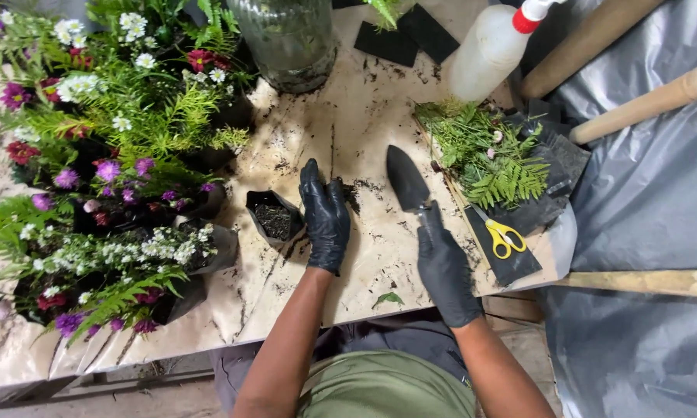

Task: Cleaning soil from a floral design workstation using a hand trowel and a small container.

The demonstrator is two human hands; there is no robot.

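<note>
Both my hands wear black gloves. My left hand (325, 217) rests flat on the soiled table top (340, 124), its fingers beside a small black plastic bag of soil (273, 218) just to its left. My right hand (443, 263) grips the handle of a black trowel (406, 178), whose blade lies pointing away from me on the table. A patch of loose soil lies between the hands.
Potted flowers and ferns in black bags (108, 155) crowd the left. A glass jar (286, 39) stands at the back, a white spray bottle (491, 46) to its right. Cut fern fronds (491, 155) and yellow-handled scissors (505, 236) lie at right, next to grey plastic sheeting (650, 193).
</note>
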